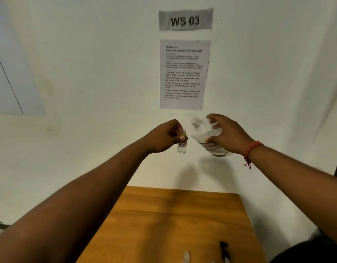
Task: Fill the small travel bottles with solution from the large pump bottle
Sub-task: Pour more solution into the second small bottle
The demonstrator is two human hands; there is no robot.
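Observation:
My left hand [166, 136] grips a small clear travel bottle [181, 147] upright, its cap off and a little liquid at its bottom. My right hand [225, 133] holds the large clear bottle [205, 135] just to the right of it. The large bottle is tilted, its open threaded neck pointing up and left, near the small bottle's mouth but apart from it. Both bottles are held in the air in front of the wall, above the far edge of the wooden table [163, 224].
A black pump head [224, 250] and a small clear cap [186, 256] lie near the table's front edge. A printed instruction sheet [184, 74] and a "WS 03" sign [185, 19] hang on the white wall ahead. A red thread bracelet circles my right wrist.

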